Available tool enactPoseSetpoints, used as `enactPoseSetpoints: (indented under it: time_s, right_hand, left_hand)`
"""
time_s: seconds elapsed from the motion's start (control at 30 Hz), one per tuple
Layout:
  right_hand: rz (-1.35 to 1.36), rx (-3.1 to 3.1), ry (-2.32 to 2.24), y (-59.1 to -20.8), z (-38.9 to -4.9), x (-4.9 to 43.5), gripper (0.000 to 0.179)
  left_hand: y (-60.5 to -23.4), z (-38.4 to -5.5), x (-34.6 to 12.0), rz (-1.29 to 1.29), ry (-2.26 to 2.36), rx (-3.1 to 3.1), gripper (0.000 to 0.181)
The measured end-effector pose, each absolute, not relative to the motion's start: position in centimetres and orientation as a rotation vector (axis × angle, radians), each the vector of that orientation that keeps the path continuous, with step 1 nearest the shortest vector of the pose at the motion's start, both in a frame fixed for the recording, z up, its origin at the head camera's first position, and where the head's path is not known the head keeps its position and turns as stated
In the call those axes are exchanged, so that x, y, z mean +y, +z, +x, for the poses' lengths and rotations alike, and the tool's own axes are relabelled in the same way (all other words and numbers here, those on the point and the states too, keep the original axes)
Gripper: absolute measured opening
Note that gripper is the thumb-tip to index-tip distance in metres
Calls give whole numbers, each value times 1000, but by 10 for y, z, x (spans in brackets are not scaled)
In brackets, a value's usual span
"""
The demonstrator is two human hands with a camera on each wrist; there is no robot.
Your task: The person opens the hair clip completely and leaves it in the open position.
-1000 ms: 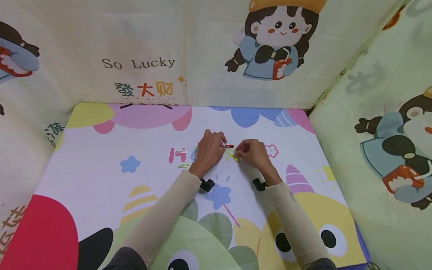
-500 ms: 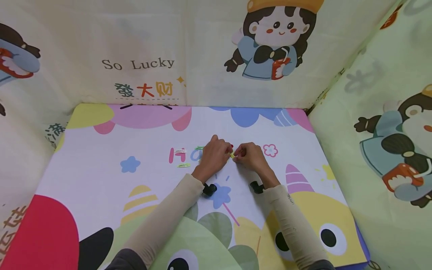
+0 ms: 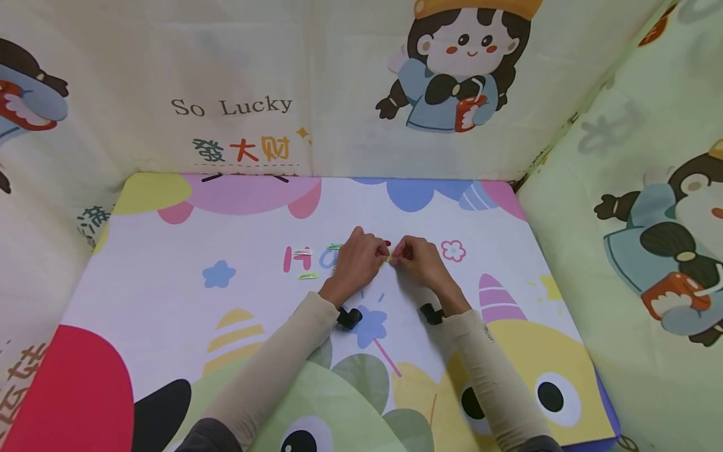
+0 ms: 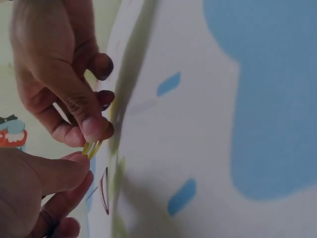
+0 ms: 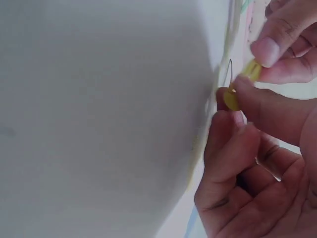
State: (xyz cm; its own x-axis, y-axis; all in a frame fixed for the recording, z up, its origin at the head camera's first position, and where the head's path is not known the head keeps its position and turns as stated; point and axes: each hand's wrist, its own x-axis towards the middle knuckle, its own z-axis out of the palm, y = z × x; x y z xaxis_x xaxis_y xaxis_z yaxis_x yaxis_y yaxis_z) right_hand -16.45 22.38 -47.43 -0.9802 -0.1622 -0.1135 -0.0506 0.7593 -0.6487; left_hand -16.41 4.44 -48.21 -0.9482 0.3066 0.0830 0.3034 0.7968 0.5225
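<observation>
Both hands meet over the table around one yellow snap hair clip [image 4: 93, 148]. My left hand [image 3: 361, 256] pinches one end of it between thumb and finger, and my right hand [image 3: 420, 257] pinches the other end. In the right wrist view the clip [image 5: 252, 70] spans the small gap between the fingertips of the two hands. Just behind the hands lies a red hair clip [image 3: 388, 243], partly hidden; its thin open frame [image 4: 104, 191] shows below the fingers in the left wrist view.
Left of the hands lie a whitish clip [image 3: 303, 252], a green clip [image 3: 334, 247] partly covered by the left hand, and a yellow-green clip [image 3: 307, 276]. The table [image 3: 152, 263] has a printed cartoon cover. Printed cloth walls [image 3: 339, 75] stand behind and beside it.
My left hand has moved right from beside the red clip and taken hold of the yellow clip's other end. The green clip has come into view behind it.
</observation>
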Motion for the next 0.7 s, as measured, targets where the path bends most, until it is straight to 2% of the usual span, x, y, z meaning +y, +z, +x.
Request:
enactPoseSetpoints:
  time_s: [0.27, 0.53, 0.7]
  right_hand:
    - [-188, 2764, -1151, -475, -161, 229, 3]
    - [-245, 2712, -1391, -470, -160, 230, 5]
    - [-191, 2576, -1541, -467, -159, 231, 6]
  left_hand:
    - [-477, -162, 39, 392, 1127, 2855, 12]
    - [-474, -164, 31, 393, 1457, 2706, 16]
    - [-469, -163, 27, 369, 1595, 2597, 16]
